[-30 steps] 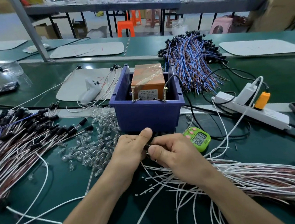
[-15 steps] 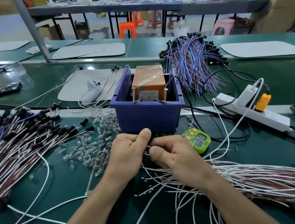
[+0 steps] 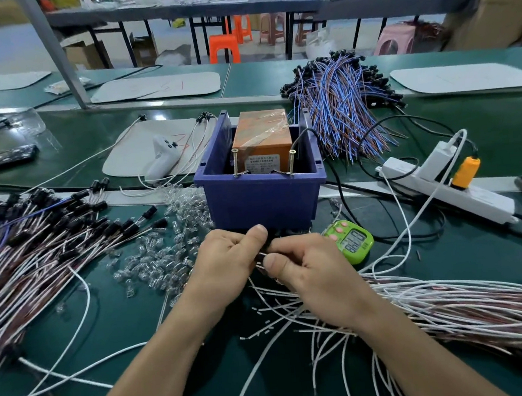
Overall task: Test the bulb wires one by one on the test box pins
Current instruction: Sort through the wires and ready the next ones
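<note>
The blue test box (image 3: 261, 197) stands mid-table with an orange block inside and two upright screw pins, one left (image 3: 235, 163) and one right (image 3: 291, 163), on its front rim. Just in front of it my left hand (image 3: 227, 257) and my right hand (image 3: 307, 272) meet, both pinching one small bulb wire (image 3: 262, 256) between thumb and fingers. The bulb end is hidden by my fingers. White and brown wires (image 3: 452, 307) fan out from under my right hand to the right.
A pile of clear bulbs (image 3: 160, 251) lies left of my hands, with black-capped wires (image 3: 36, 236) further left. A green timer (image 3: 350, 241) sits to the right, then a power strip (image 3: 442, 188) with plugs. Blue-brown wires (image 3: 340, 108) lie behind the box.
Both hands stay together in front of the box, working the same wire. They have shifted only slightly.
</note>
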Demonstrator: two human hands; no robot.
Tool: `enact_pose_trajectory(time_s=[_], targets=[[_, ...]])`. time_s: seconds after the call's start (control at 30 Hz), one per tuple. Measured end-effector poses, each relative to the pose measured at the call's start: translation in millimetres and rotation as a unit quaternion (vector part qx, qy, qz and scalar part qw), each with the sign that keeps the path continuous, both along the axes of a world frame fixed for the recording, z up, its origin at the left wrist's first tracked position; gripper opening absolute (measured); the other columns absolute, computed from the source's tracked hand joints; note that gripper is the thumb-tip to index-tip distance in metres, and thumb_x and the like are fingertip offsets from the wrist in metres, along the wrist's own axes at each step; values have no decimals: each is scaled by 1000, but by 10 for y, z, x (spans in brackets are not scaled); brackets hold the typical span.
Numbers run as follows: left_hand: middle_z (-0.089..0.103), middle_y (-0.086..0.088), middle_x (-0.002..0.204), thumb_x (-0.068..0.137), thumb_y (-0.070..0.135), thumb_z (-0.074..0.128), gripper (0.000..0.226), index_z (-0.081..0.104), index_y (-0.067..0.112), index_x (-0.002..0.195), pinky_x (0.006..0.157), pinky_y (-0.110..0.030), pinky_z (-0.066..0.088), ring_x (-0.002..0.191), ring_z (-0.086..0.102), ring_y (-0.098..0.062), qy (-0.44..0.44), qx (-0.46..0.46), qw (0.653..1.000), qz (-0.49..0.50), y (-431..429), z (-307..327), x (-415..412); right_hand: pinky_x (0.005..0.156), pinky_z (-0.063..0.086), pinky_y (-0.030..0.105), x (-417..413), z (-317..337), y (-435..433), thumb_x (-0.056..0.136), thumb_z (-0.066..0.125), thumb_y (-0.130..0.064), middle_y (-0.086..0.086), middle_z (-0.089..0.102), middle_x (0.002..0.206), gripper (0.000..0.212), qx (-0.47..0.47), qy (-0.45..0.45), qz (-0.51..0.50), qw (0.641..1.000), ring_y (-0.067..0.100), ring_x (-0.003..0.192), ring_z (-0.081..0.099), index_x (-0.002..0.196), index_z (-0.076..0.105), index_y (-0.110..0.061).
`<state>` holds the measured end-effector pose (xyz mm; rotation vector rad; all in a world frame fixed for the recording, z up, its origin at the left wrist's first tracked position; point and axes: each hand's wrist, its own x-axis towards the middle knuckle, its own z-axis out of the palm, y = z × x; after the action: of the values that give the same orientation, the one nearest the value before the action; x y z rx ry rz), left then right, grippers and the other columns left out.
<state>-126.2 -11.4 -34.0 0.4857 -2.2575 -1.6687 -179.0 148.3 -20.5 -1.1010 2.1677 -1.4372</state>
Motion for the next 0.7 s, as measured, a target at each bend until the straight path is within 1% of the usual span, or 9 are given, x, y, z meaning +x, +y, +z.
enact_pose_trajectory(time_s=[0.07,0.2,0.27,0.3,0.37,0.43,0.5,0.6,0.7], targets=[[31,4,41,85,50,60,61,37,17,39,43,-23,20,39,22,-13,-14,11,1000,-20,-15,2,-8,53,31,20,5,-1,3,98,62,-25,-11,45,55,34,5,15,-13,1000,6,54,39,65,54,-22],[25,10,40,96,41,64,66,34,11,45,40,-23,22,39,22,-9,-17,-155,988,-17,-78,5,30,53,33,24,48,-63,-13,95,60,-35,-11,51,57,33,56,86,-49,994,9,55,44,64,51,-29],[22,10,40,95,40,66,65,34,9,48,40,-21,20,39,20,-7,6,-178,984,0,-81,6,43,53,32,22,69,-62,-21,95,59,-37,-14,53,59,32,55,100,-58,992,10,57,47,64,51,-33],[23,10,40,92,44,65,65,34,8,48,40,-21,20,39,20,-8,12,-166,986,5,-70,9,42,53,33,21,74,-53,-24,95,60,-35,-15,54,60,31,43,96,-58,993,9,57,48,65,52,-34],[27,6,41,87,49,61,64,33,9,44,40,-23,20,40,21,-12,14,-88,996,-1,-39,25,31,53,34,19,72,-33,-23,96,62,-30,-11,56,61,28,11,83,-52,995,9,58,49,69,58,-28],[27,3,42,88,47,61,62,34,18,41,43,-23,19,42,20,-14,19,11,999,-29,-3,52,27,53,36,19,84,-14,-16,98,62,-27,-6,57,62,26,-15,82,-50,995,10,58,50,72,61,-23],[25,1,46,90,43,62,58,34,23,44,49,-30,16,48,17,-17,21,83,995,-59,30,80,33,53,35,17,113,-1,-4,99,62,-25,-6,55,62,27,-33,91,-53,994,11,57,49,72,61,-23],[24,-1,53,90,40,63,58,37,7,51,57,-44,13,54,14,-23,12,170,981,-94,46,101,34,54,32,14,156,17,8,101,60,-27,-12,51,61,29,-48,111,-63,991,11,57,48,73,57,-30],[24,-9,55,90,41,64,68,32,-8,56,60,-50,15,55,13,-36,14,180,980,-87,76,111,34,54,31,15,163,10,6,102,59,-30,-13,50,61,29,-46,124,-74,988,12,58,48,73,57,-30]])
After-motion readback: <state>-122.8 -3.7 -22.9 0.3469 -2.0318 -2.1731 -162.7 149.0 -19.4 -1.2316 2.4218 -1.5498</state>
